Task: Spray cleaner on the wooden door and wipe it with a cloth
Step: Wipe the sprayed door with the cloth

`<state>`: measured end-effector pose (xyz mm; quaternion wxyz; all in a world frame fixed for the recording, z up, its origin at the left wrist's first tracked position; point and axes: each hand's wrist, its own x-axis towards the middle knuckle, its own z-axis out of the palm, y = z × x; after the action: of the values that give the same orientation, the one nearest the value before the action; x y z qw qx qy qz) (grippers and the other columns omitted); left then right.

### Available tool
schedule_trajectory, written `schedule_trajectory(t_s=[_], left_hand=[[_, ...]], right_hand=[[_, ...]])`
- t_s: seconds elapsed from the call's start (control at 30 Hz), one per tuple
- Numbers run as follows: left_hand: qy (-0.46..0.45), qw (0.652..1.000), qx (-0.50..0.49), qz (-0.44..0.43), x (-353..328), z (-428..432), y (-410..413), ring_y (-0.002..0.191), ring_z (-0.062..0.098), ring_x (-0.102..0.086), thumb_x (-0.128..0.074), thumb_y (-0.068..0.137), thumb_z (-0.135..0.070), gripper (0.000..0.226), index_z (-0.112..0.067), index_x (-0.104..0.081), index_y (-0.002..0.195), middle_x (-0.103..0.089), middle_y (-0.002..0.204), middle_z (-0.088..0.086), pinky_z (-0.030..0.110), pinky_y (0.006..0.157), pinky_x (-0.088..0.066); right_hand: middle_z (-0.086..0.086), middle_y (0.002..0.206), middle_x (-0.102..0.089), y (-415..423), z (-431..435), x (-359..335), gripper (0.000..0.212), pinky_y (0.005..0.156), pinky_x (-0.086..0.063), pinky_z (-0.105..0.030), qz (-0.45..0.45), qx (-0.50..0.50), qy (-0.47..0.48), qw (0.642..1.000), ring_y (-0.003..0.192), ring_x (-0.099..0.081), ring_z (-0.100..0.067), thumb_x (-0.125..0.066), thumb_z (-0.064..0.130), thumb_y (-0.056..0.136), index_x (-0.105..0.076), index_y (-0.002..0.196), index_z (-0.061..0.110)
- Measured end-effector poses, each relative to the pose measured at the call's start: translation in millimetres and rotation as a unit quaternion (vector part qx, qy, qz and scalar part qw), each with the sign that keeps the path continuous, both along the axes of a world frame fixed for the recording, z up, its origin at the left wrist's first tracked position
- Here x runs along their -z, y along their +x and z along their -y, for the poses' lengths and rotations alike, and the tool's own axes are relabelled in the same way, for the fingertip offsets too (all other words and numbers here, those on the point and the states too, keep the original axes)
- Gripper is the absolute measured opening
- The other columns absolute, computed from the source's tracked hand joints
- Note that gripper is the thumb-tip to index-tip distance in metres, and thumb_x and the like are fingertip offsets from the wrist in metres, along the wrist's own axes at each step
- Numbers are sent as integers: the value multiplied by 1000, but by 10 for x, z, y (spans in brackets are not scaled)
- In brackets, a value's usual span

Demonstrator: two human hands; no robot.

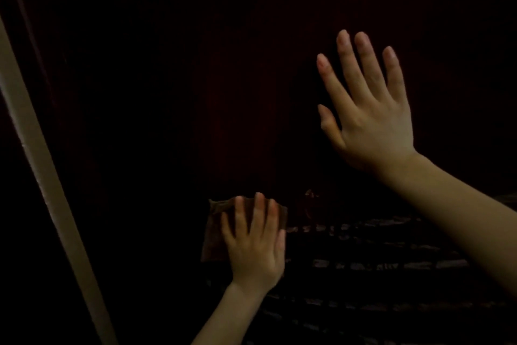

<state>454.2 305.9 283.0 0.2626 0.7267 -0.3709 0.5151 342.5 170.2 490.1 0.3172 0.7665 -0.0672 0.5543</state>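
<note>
The dark reddish wooden door [195,65] fills most of the dim view. My left hand [256,244] lies flat with straight fingers on a brown cloth [214,235], pressing it against the lower part of the door. My right hand [366,109] is higher and to the right, fingers spread and straight, palm against the door surface. No spray bottle is in view.
A pale door frame strip [36,154] runs diagonally down the left side. At the lower right lies a dark striped surface [377,266], too dim to identify. A faint glinting object [310,202] shows near the door's lower edge.
</note>
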Motion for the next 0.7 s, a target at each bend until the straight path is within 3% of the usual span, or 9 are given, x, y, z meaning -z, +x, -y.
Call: schedule_trajectory(t_s=[0.1,0.23,0.3,0.37,0.43,0.53,0.7], left_hand=[[41,998,1,48,-140,-49,45,145,20,6,-12,100,-41,53,-26,2,149,9,157,-5,48,110,-10],[-109,991,-30,-68,-903,-228,269,141,31,-4,-9,100,-40,54,-15,-10,148,-10,155,11,40,114,5],[-126,988,-27,-84,-1092,-229,300,141,34,-6,-10,99,-39,54,-13,-9,147,-16,153,16,40,114,8],[-93,993,-30,-59,-947,-193,265,139,36,-10,-11,100,-38,54,-10,-15,146,-19,152,16,44,114,1],[-47,998,-32,-31,-552,-142,190,142,34,-6,-12,100,-38,53,-12,-17,146,-10,155,10,48,113,-3],[-27,999,-22,-33,-6,-23,39,144,26,6,-12,100,-39,54,-19,-2,150,8,158,-1,50,113,-1],[-52,997,-26,-45,-202,102,-72,144,27,7,-11,101,-39,54,-20,3,149,9,158,0,52,112,-1]], right_hand=[[-18,152,-21,-10,15,-1,55,114,-7,-46,3,-3,-5,1000,141,-15,-32,-29,38,98,-21,147,13],[-18,151,-24,-14,13,-2,56,114,-8,-45,11,-11,-8,1000,140,-18,-32,-32,38,97,-24,146,13],[-18,151,-24,-7,6,1,55,114,-8,-45,10,-11,-8,1000,140,-19,-32,-31,38,98,-25,146,12],[-18,151,-24,-3,-2,9,55,114,-7,-45,9,-9,-3,1000,140,-19,-32,-31,38,98,-24,146,12],[-18,151,-24,-10,-11,7,55,114,-7,-44,12,-6,-1,1000,140,-19,-32,-31,37,98,-25,146,12],[-18,151,-25,-22,-2,7,54,114,-9,-45,18,-1,-8,1000,140,-19,-32,-31,37,98,-26,146,12],[-17,151,-26,-91,76,-47,56,114,-12,-44,-18,-14,-37,999,140,-19,-29,-33,40,96,-27,145,12]])
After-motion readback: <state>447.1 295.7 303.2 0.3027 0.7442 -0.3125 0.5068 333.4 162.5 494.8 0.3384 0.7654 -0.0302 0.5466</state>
